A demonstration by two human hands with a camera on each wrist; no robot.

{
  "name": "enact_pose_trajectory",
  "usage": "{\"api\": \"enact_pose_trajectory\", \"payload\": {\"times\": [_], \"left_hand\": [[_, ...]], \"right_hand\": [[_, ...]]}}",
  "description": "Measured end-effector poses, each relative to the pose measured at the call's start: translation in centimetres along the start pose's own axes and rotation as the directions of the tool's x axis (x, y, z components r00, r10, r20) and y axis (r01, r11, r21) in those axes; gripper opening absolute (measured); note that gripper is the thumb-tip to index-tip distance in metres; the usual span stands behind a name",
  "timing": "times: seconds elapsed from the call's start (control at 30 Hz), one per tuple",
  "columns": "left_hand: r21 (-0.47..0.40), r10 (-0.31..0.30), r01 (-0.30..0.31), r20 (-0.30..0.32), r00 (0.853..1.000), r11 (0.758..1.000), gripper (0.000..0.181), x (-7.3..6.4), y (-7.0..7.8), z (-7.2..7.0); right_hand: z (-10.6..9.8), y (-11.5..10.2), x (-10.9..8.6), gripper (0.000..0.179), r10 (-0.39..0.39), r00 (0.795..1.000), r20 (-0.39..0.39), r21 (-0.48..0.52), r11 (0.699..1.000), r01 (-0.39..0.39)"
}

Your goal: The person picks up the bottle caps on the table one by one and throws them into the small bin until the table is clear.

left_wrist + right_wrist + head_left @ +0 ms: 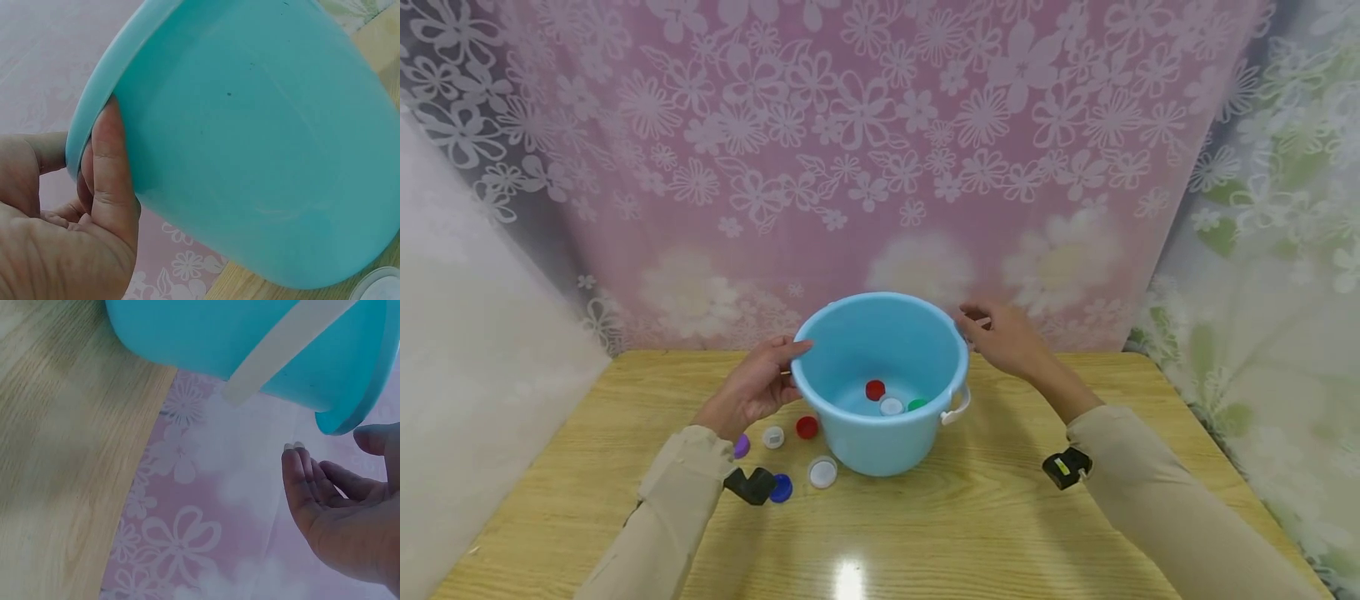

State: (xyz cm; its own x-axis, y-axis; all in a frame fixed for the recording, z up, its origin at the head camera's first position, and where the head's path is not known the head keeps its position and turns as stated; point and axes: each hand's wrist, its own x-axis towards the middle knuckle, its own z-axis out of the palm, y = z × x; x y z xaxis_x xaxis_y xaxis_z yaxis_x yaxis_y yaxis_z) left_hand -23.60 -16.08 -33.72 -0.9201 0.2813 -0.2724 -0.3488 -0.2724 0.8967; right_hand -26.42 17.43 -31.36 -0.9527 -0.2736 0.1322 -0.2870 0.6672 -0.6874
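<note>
A wood-grain table (985, 533) is bearing, at twelve o'clock, a round light-blue plastic bucket (880, 446), likely light and stiff; the left hand (762, 382) is gripping its graspable rim (119, 59) at nine, the loose right hand (1006, 340) hovering by two.

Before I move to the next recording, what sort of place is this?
Probably a makeshift tabletop filming corner, though the room beyond is hidden: flower-patterned fabric hangs behind a wood-grain table, and small black devices sit at the person's wrists.
</note>
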Motion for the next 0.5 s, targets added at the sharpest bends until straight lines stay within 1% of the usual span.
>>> {"api": "enact_pose_trajectory", "payload": {"times": [0.1,0.2,0.3,0.43,0.5], "left_hand": [[0.003,0.002,-0.002,-0.002,1.000,1.000,0.035,0.00,-0.02,-0.08],[0.007,0.008,-0.008,0.002,1.000,1.000,0.034,-0.06,-0.01,-0.03],[0.002,0.012,-0.012,0.004,1.000,1.000,0.032,-0.05,-0.03,0.02],[-0.001,0.011,-0.011,0.001,1.000,1.000,0.031,0.04,-0.12,-0.01],[-0.001,0.010,-0.010,0.001,1.000,1.000,0.030,0.06,-0.13,-0.01]], "right_hand": [[0.29,-0.05,0.08,0.049,0.017,0.999,0.045,0.109,0.994,-0.022],[0.53,-0.14,0.15,0.044,0.035,0.996,0.082,0.203,0.978,-0.051],[0.61,-0.10,0.23,0.041,0.042,0.992,0.115,0.267,0.961,-0.072],[0.50,0.06,0.31,0.039,0.048,0.987,0.153,0.352,0.931,-0.100],[0.35,0.16,0.35,0.039,0.067,0.982,0.176,0.379,0.916,-0.130]]}}
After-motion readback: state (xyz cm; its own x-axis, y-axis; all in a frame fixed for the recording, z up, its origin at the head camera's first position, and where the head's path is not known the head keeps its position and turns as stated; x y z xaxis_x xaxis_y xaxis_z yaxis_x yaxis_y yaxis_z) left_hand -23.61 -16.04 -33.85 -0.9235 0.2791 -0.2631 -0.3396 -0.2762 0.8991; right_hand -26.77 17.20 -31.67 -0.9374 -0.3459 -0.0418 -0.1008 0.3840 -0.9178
